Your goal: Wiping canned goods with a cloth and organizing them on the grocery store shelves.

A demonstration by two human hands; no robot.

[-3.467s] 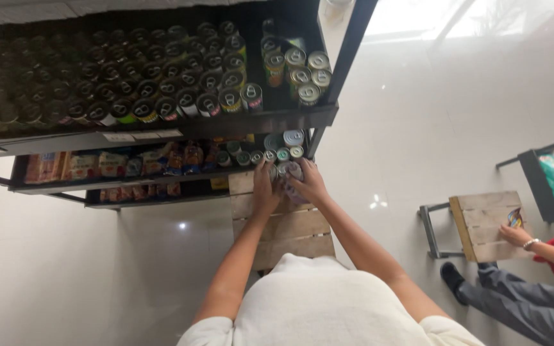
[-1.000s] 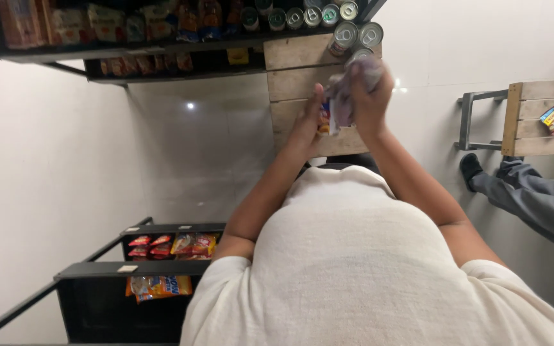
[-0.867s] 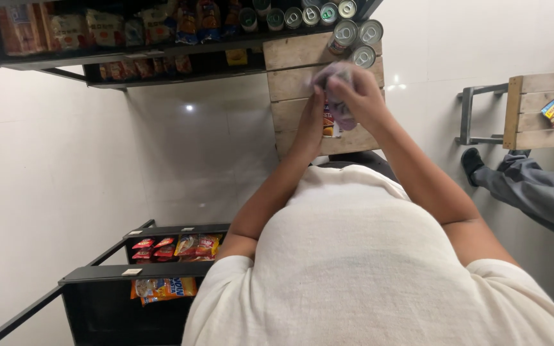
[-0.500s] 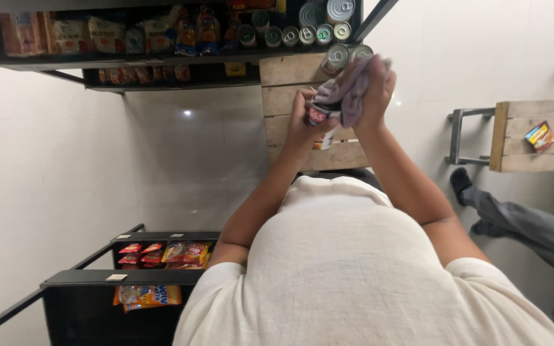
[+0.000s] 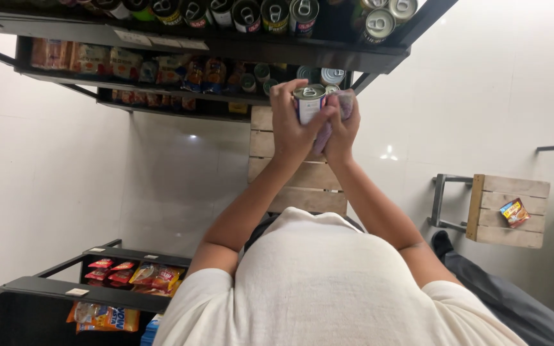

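A pale, glossy tiled floor (image 5: 65,147) fills the room, catching a small glint of ceiling light. Against it stands a black metal shelf rack (image 5: 238,48), its upper shelf lined along the front edge with round metal cans (image 5: 277,13) showing ring-pull lids, and the shelf below packed with soft, crinkled snack packets (image 5: 123,64). Just beside the rack's right corner sits a bare wooden crate (image 5: 290,173) of rough planks. A second low black rack with red and orange packets (image 5: 129,275) stands at the lower left, and a small wooden stool (image 5: 504,208) on a metal frame carries one packet at the right.

The left hand (image 5: 293,125) is closed around a cylindrical tin can (image 5: 308,102) with a shiny lid — held up in front of the lower shelf's right end. The right hand (image 5: 341,131) is curled against the can, gripping a pale purple cloth (image 5: 344,106) pressed to its side
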